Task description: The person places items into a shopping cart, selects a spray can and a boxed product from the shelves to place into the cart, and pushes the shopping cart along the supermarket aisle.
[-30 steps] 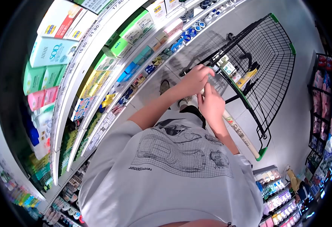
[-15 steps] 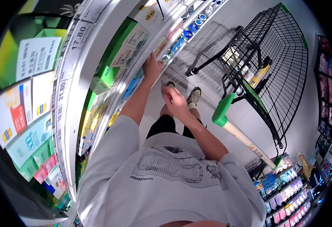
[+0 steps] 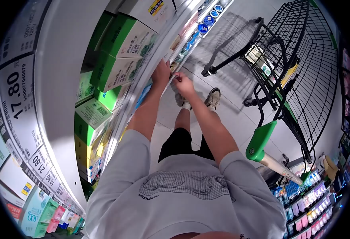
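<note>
My left hand (image 3: pixel 161 73) reaches in at a lower shelf, close under the edge of the white shelf (image 3: pixel 143 75). Its fingertips are largely hidden, so what it touches does not show. Right beside it, my right hand (image 3: pixel 184 84) is at the lower shelf's front edge with the fingers curled in a pinch. Whatever may be between those fingers is too small to make out. Green-and-white boxes (image 3: pixel 121 72) stand stacked on the shelf to the left of my hands. A blue packet (image 3: pixel 144 95) lies below my left forearm.
A black wire shopping cart (image 3: pixel 314 55) with a green-ended handle (image 3: pixel 262 141) stands at right, goods inside. Blue round tins (image 3: pixel 209 20) line the lower shelf farther along. Price labels (image 3: pixel 13 93) run along the near shelf edge at left. Stocked racks (image 3: pixel 308 207) stand at lower right.
My right hand has moved up and forward to the lower shelf edge, beside my left hand. My view has come closer to the shelf, and the cart appears farther right.
</note>
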A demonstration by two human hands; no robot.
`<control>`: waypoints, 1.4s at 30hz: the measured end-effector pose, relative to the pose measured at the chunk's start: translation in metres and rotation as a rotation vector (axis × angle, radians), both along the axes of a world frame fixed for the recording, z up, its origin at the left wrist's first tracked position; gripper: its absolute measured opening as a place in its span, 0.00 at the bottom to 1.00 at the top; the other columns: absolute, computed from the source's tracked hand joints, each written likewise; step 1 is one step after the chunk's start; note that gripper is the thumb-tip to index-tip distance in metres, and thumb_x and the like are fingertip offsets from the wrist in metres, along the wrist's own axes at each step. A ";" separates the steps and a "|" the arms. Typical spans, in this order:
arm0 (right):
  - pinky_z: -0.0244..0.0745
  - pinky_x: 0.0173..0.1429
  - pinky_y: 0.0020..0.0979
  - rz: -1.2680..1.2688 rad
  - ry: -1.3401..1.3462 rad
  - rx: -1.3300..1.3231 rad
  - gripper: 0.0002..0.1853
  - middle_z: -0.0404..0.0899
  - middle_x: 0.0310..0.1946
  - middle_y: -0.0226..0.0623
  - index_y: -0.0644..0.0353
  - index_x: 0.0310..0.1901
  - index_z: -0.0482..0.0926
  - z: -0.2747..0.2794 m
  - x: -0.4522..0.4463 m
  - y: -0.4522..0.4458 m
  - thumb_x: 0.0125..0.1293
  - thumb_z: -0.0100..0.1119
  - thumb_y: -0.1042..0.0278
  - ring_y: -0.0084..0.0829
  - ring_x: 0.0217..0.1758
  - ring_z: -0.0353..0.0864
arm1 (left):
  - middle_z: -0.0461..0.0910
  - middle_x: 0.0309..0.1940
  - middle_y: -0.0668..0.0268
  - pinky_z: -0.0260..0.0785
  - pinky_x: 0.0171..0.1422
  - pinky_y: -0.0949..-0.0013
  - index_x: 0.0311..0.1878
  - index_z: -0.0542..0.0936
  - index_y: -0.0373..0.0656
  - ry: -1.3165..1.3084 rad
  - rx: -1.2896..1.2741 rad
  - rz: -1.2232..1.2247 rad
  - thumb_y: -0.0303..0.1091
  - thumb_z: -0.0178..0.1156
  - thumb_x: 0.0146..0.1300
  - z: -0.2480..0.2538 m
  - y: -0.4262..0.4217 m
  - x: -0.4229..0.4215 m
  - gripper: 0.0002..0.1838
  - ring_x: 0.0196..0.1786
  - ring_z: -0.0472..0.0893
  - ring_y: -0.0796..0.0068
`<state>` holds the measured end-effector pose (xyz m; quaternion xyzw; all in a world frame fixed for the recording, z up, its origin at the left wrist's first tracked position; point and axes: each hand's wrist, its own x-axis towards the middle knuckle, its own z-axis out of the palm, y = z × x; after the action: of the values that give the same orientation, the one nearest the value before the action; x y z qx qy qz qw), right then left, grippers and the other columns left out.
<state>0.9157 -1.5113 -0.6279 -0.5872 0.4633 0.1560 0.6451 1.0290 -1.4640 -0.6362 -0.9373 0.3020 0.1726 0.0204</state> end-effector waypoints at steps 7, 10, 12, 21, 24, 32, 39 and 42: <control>0.74 0.47 0.33 -0.066 0.052 0.058 0.22 0.81 0.39 0.44 0.60 0.56 0.70 0.014 -0.007 -0.005 0.61 0.57 0.65 0.36 0.40 0.81 | 0.72 0.49 0.49 0.63 0.55 0.51 0.54 0.69 0.39 0.082 -0.122 0.083 0.42 0.62 0.57 0.008 -0.004 0.006 0.25 0.52 0.71 0.44; 0.73 0.47 0.38 -0.235 0.018 -0.046 0.27 0.78 0.42 0.50 0.60 0.61 0.64 0.036 -0.003 -0.009 0.59 0.56 0.66 0.45 0.43 0.79 | 0.71 0.49 0.49 0.59 0.59 0.51 0.54 0.68 0.37 0.043 -0.357 -0.011 0.38 0.63 0.56 0.047 0.001 -0.014 0.25 0.53 0.69 0.45; 0.72 0.48 0.42 -0.253 -0.030 -0.186 0.34 0.72 0.48 0.57 0.61 0.67 0.55 0.056 -0.004 -0.016 0.60 0.54 0.69 0.51 0.46 0.76 | 0.71 0.49 0.49 0.61 0.58 0.52 0.54 0.68 0.35 0.117 -0.492 -0.003 0.37 0.62 0.58 0.071 0.005 -0.031 0.25 0.53 0.70 0.45; 0.63 0.63 0.39 -0.232 -0.457 -0.235 0.38 0.55 0.63 0.54 0.64 0.69 0.49 0.266 -0.028 -0.028 0.58 0.56 0.74 0.46 0.65 0.61 | 0.78 0.39 0.59 0.72 0.41 0.71 0.48 0.70 0.36 0.527 -1.014 0.299 0.33 0.61 0.61 0.266 -0.070 -0.011 0.17 0.39 0.79 0.72; 0.71 0.55 0.31 -0.350 -0.595 -0.076 0.34 0.61 0.60 0.47 0.64 0.67 0.54 0.328 -0.031 -0.065 0.60 0.55 0.77 0.37 0.61 0.68 | 0.74 0.39 0.66 0.67 0.43 0.78 0.49 0.70 0.38 0.682 -1.211 0.201 0.30 0.59 0.63 0.313 -0.110 0.006 0.14 0.39 0.74 0.82; 0.74 0.37 0.30 -0.361 -0.171 -0.829 0.29 0.63 0.46 0.42 0.59 0.58 0.67 0.410 -0.073 -0.174 0.58 0.62 0.56 0.29 0.28 0.74 | 0.77 0.34 0.67 0.68 0.40 0.79 0.44 0.74 0.38 1.258 -1.402 0.234 0.34 0.58 0.64 0.367 -0.237 -0.024 0.11 0.36 0.74 0.84; 0.71 0.28 0.20 -0.842 -0.577 -0.209 0.19 0.78 0.30 0.30 0.65 0.48 0.71 0.379 -0.153 -0.214 0.63 0.60 0.59 0.16 0.27 0.75 | 0.72 0.52 0.58 0.71 0.53 0.70 0.63 0.61 0.40 1.645 -1.157 0.141 0.37 0.55 0.66 0.369 -0.284 -0.133 0.26 0.53 0.75 0.71; 0.73 0.33 0.24 -0.847 -0.375 -0.316 0.19 0.79 0.31 0.33 0.65 0.48 0.73 0.355 -0.196 -0.225 0.62 0.60 0.59 0.21 0.31 0.77 | 0.71 0.54 0.59 0.69 0.57 0.67 0.63 0.60 0.38 1.808 -1.024 0.104 0.28 0.56 0.63 0.331 -0.282 -0.177 0.27 0.56 0.74 0.69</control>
<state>0.7200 -1.7366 -0.2730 -0.4560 0.5554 -0.3008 0.6270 0.8523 -1.7464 -0.3055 -0.3665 0.2009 0.6626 -0.6215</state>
